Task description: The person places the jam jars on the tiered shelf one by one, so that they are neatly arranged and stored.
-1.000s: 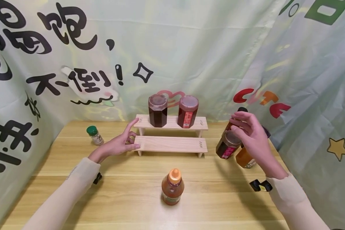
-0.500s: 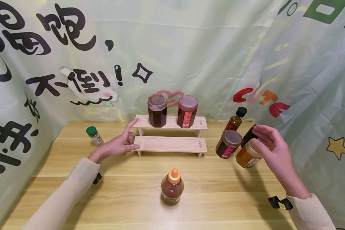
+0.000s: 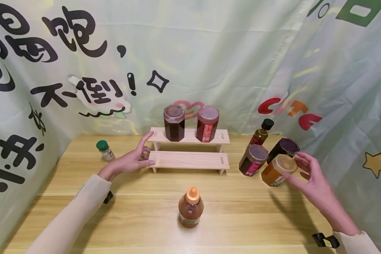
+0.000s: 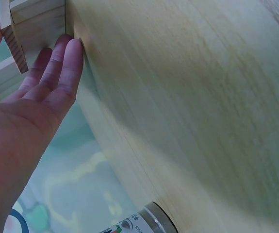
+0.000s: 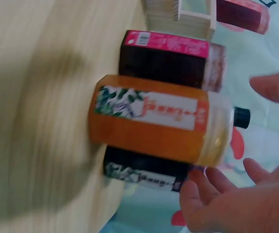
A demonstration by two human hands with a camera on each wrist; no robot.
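The right hand has its fingers spread and loosely curved around the pale lid of an orange jar, close beside it; whether they touch it is hard to tell from the blurred wrist view. This looks like the reach, just before a grasp; the next move would call for closing the fingers round the lid or shoulder. The jar stands upright near the counter's far right corner, long axis vertical, lid up. A red-labelled jar and a purple-lidded jar crowd just beside it, a dark bottle behind. The left hand rests with straight, relaxed fingers against the left end of a two-step wooden rack at the counter's far edge.
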